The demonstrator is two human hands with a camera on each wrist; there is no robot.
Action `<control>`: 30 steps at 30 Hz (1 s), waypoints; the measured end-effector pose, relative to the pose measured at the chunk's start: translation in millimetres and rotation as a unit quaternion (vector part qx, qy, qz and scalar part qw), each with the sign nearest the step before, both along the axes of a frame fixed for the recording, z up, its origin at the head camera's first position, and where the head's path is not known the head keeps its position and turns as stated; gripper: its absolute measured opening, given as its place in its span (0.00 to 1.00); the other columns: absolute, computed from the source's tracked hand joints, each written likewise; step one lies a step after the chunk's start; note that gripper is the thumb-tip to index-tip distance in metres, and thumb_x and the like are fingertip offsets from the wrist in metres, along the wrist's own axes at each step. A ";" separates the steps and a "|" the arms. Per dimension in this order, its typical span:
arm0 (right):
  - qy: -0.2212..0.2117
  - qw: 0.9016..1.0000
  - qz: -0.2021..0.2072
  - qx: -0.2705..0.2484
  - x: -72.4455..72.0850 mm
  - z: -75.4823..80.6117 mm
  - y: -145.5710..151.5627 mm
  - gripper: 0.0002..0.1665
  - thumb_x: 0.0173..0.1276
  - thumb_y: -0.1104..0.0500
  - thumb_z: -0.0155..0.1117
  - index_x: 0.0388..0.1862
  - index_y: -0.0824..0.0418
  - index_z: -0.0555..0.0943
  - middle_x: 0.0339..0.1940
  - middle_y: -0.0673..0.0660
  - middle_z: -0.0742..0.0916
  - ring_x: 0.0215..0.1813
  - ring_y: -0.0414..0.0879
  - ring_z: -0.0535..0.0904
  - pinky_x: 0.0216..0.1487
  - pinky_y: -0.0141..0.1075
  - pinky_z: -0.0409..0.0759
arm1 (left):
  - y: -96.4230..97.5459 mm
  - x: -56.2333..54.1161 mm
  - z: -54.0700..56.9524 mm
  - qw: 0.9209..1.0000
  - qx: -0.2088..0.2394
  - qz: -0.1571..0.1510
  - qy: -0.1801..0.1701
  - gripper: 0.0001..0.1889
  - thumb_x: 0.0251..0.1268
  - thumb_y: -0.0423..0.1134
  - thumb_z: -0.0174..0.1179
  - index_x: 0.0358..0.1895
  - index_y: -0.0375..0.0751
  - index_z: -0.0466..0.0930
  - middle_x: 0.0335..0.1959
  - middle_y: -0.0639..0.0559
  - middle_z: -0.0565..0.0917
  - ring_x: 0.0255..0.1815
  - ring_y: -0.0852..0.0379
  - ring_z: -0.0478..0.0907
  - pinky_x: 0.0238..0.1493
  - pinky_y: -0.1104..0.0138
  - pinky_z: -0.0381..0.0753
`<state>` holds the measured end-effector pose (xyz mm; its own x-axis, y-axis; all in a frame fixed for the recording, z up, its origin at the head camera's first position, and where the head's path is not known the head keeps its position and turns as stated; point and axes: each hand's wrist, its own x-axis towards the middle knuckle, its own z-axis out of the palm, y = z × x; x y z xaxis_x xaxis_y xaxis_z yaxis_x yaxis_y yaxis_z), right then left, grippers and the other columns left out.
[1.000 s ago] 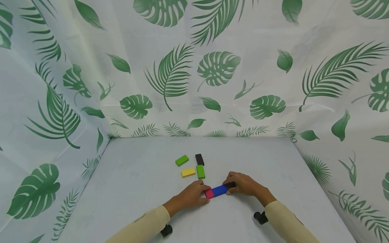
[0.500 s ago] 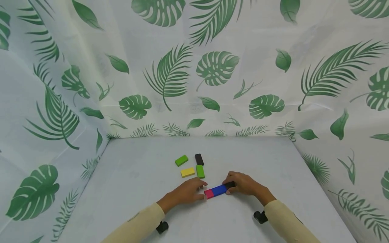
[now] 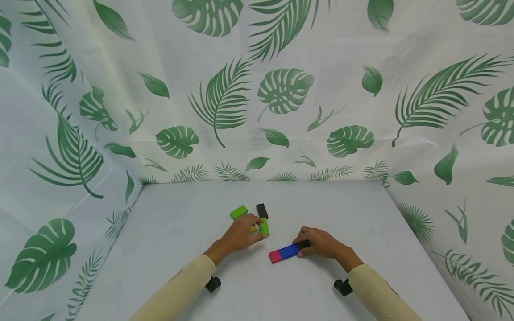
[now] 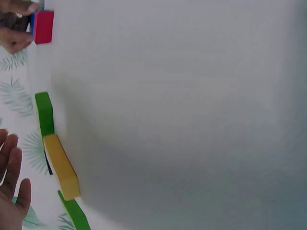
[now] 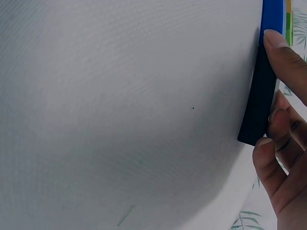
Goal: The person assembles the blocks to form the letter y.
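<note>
In the head view, my right hand [image 3: 321,243] pinches the black block [image 3: 303,244] at the right end of a slanted row. A blue block [image 3: 288,252] and a red block [image 3: 275,256] continue that row end to end. My left hand [image 3: 238,232] hovers over the yellow block [image 4: 60,165], mostly covering it in the head view. Its thumb and fingertips are spread beside a green block [image 3: 263,227]. The left wrist view shows those fingers parted, apart from the blocks. In the right wrist view, the thumb lies where the black and blue blocks meet.
Behind the left hand lie another green block [image 3: 238,211] and a loose black block [image 3: 262,211]. All rest on a white table [image 3: 341,200]. A leaf-print curtain [image 3: 297,147] stands along the table's back and sides.
My left hand has let go of the red end of the row and moved up and left to the loose blocks. The right hand stays on the black block.
</note>
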<state>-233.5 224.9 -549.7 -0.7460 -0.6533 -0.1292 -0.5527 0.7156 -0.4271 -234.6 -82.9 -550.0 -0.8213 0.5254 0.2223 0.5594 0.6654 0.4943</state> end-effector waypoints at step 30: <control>-0.026 0.999 -0.029 -0.026 -1.0 -6.5 5.1 0.21 0.57 0.46 0.78 0.49 0.49 0.87 0.42 0.40 0.82 0.45 0.37 0.76 0.49 0.36 0.77 | 5.3 -28.3 -7.4 0.988 -0.131 0.043 -0.067 0.36 0.58 0.59 0.70 0.65 0.41 0.76 0.61 0.47 0.81 0.64 0.45 0.74 0.59 0.49 0.71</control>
